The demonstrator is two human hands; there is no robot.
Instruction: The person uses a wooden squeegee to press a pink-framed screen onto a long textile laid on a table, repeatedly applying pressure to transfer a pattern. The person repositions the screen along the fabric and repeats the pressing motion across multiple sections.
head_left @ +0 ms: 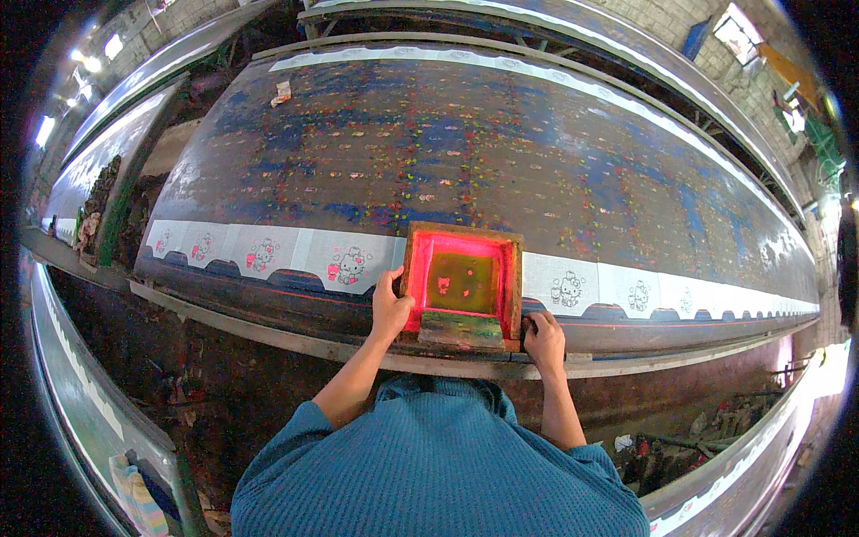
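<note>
A wooden screen printing frame lies over the strip of white fabric pieces at the table's near edge. Its inner walls are bright pink, and the mesh is olive with small pink shapes. Across its near end rests a flat stained wooden board. My left hand is closed on the frame's left side, thumb on the rim. With curled fingers, my right hand holds the near right corner. White pieces to the left carry a black outlined cartoon cat with pink parts; those to the right show black outlines only.
The long dark printing table is speckled with paint. A second white strip runs along its far edge. A small paper scrap lies at far left. More long tables stand behind, left and at lower right. A striped cloth hangs at lower left.
</note>
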